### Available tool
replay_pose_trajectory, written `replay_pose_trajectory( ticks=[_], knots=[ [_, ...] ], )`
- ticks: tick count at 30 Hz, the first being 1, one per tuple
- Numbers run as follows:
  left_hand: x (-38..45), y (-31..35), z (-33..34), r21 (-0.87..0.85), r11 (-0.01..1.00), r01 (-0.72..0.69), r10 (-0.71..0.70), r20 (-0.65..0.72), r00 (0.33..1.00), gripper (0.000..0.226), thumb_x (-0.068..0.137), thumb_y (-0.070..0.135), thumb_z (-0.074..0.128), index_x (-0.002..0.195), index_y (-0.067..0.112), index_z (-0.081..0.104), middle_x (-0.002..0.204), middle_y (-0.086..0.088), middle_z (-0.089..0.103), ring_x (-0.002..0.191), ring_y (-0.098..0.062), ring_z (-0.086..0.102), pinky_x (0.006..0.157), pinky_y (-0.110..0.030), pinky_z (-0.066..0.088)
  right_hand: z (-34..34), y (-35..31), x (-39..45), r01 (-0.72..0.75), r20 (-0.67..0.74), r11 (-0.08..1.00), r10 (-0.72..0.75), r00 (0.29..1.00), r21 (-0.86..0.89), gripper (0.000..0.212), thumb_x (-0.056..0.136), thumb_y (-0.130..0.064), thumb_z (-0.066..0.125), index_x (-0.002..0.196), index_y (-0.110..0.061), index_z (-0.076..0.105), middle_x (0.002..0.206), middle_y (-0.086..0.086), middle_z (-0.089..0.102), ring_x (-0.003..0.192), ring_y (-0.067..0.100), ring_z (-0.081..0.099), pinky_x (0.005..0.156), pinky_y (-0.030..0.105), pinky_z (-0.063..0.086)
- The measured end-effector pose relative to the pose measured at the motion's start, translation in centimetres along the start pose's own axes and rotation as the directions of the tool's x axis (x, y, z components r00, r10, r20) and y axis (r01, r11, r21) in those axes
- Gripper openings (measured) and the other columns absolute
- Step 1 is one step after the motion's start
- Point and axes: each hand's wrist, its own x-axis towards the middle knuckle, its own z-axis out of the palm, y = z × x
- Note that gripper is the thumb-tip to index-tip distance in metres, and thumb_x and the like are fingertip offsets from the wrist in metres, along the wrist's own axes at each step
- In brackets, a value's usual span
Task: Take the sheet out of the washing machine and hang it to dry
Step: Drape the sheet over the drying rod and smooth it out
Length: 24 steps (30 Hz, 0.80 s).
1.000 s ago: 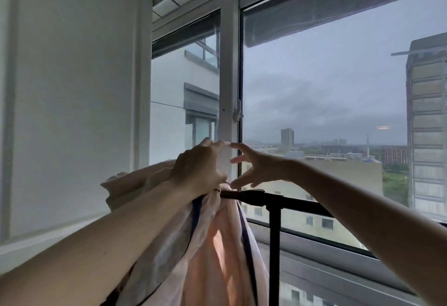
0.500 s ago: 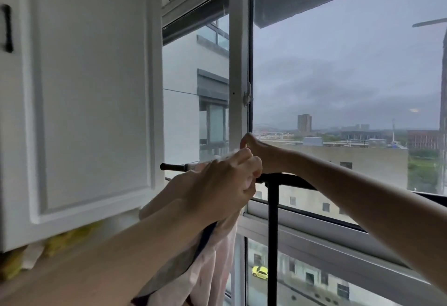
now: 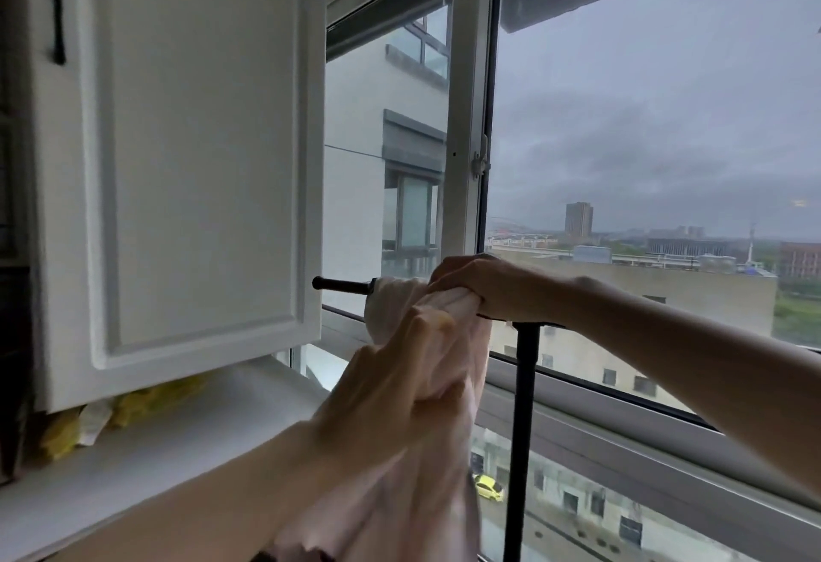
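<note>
The sheet [image 3: 413, 450] — pale pink, bunched into folds — is draped over the black rail [image 3: 340, 285] of a drying rack that stands in front of the window [image 3: 644, 139]. Most of the cloth hangs down on the near side, toward the bottom edge of the view.

The right hand [image 3: 484, 283] rests on top of the rail, its fingers curled down over a gathered fold of the sheet and holding it against the bar. The left hand [image 3: 391, 388] is lower and nearer, its fingers bent around the hanging part of the cloth and gripping it just below the rail.

The bare end of the rail sticks out to the left of the cloth, past the edge of a white cabinet door [image 3: 186, 161]. The rack's black upright post [image 3: 522, 428] runs down from the rail under the right wrist.

Below the cabinet lies a white ledge [image 3: 155, 441] with something yellow [image 3: 146, 397] on it — too blurred to tell what it is. Through the glass are buildings, a grey sky and a yellow car [image 3: 488, 487] on the street below.
</note>
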Motion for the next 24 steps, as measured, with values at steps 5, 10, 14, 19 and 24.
replay_pose_trajectory(
  ticks=[5,10,14,19,24],
  knots=[
    [-1.5,-0.6,0.9,-0.131,0.989,0.065,-0.07,-0.035,0.997,0.052,0.085,0.056,0.052,0.125,0.029,0.033,0.106,0.024,0.059,0.06,-0.014,0.056,0.049,-0.026,0.034,-0.6,-0.8,-1.1,0.048,0.005,0.992,-0.048,0.999,-0.114,0.041,0.083,-0.004,0.064,0.12,-0.023,0.064,0.119,-0.006,0.061,0.1,0.015,0.064,0.083,0.035,0.055],
    [1.2,-4.2,2.0,-0.416,0.768,0.487,-0.61,-0.244,0.754,0.034,0.089,0.05,0.047,0.11,0.024,0.044,0.105,0.006,0.057,0.084,-0.016,0.063,0.07,-0.031,0.051,-0.7,-1.4,-1.9,0.133,0.013,0.944,-0.135,0.991,-0.301,0.038,0.09,-0.01,0.056,0.125,-0.024,0.06,0.126,-0.004,0.058,0.104,0.021,0.062,0.087,0.034,0.054],
    [5.5,-9.8,2.3,-0.414,0.307,0.857,-0.907,0.145,0.395,0.054,0.082,0.056,0.059,0.109,0.01,0.055,0.116,-0.016,0.06,0.099,-0.025,0.058,0.08,-0.033,0.046,-0.3,-1.8,-1.7,0.131,0.024,0.923,-0.131,0.991,-0.363,0.038,0.087,-0.008,0.06,0.123,-0.02,0.061,0.126,0.001,0.061,0.101,0.027,0.065,0.085,0.038,0.056],
    [7.7,-12.5,2.1,-0.459,0.08,0.885,-0.799,0.502,0.333,0.061,0.082,0.062,0.06,0.114,0.01,0.06,0.108,-0.009,0.066,0.096,-0.028,0.063,0.088,-0.04,0.053,0.7,-2.7,-1.5,0.093,-0.026,0.908,-0.114,0.993,-0.409,0.048,0.068,-0.009,0.082,0.113,-0.019,0.068,0.119,-0.002,0.067,0.102,0.028,0.066,0.084,0.039,0.056],
    [7.4,-14.4,4.0,-0.484,0.205,0.851,-0.781,0.443,0.44,0.059,0.08,0.058,0.067,0.113,0.01,0.059,0.104,-0.009,0.068,0.095,-0.025,0.065,0.088,-0.041,0.056,2.7,-3.2,-1.4,-0.018,-0.112,0.893,-0.036,0.993,-0.449,0.051,0.065,-0.009,0.083,0.112,-0.022,0.069,0.123,-0.005,0.065,0.116,0.022,0.06,0.099,0.037,0.041]
  ],
)
